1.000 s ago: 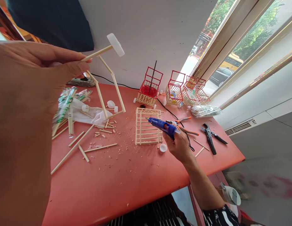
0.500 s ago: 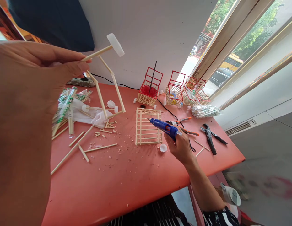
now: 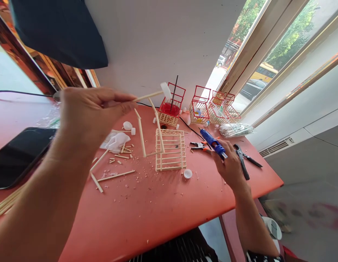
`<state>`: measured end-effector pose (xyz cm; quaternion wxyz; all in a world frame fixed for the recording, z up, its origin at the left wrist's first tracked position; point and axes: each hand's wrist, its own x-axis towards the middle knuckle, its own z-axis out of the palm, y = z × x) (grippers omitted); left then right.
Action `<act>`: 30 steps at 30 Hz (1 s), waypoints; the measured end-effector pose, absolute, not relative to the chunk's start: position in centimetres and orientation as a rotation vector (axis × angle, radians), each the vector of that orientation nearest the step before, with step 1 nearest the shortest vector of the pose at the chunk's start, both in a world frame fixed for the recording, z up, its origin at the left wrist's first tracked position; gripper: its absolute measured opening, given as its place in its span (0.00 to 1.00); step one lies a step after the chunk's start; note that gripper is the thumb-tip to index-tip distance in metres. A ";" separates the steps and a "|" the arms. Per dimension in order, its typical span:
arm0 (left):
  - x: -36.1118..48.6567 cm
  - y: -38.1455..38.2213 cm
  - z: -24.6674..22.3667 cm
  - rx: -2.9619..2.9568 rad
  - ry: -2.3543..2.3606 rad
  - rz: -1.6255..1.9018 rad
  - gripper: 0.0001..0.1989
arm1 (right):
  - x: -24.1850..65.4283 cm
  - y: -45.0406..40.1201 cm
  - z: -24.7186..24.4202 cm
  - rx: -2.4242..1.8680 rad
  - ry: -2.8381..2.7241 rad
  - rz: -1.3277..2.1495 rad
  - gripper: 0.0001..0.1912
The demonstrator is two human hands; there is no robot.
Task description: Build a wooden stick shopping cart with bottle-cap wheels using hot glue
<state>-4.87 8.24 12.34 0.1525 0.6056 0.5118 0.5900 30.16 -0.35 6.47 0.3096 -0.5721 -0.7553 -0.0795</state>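
My left hand (image 3: 99, 109) pinches a thin wooden stick frame (image 3: 141, 134), raised over the table, with a white round cap (image 3: 166, 91) on the end of its top stick. Its lower end overlaps, in view, a flat wooden lattice (image 3: 171, 158) lying on the table; whether they touch I cannot tell. To the right, my right hand (image 3: 229, 163) grips a blue glue gun (image 3: 212, 142), its nozzle pointing up and left. A loose white cap (image 3: 188, 174) lies by the lattice's lower right corner.
On the red table (image 3: 125, 218) lie pliers (image 3: 198, 146), black-handled cutters (image 3: 242, 160), cut sticks (image 3: 117, 175) and a plastic bag (image 3: 117, 141). Small red-and-wood carts (image 3: 170, 109) stand along the wall. A black phone-like slab (image 3: 19, 153) is at the left.
My left hand has moved right and away from the camera, bringing the stick frame over the lattice. My right hand has drawn the glue gun right, off the lattice.
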 end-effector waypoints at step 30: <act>0.8 9.1 7.9 2.054 1.168 1.391 0.07 | 42.3 2.8 0.0 -1.703 -2.247 -0.290 0.35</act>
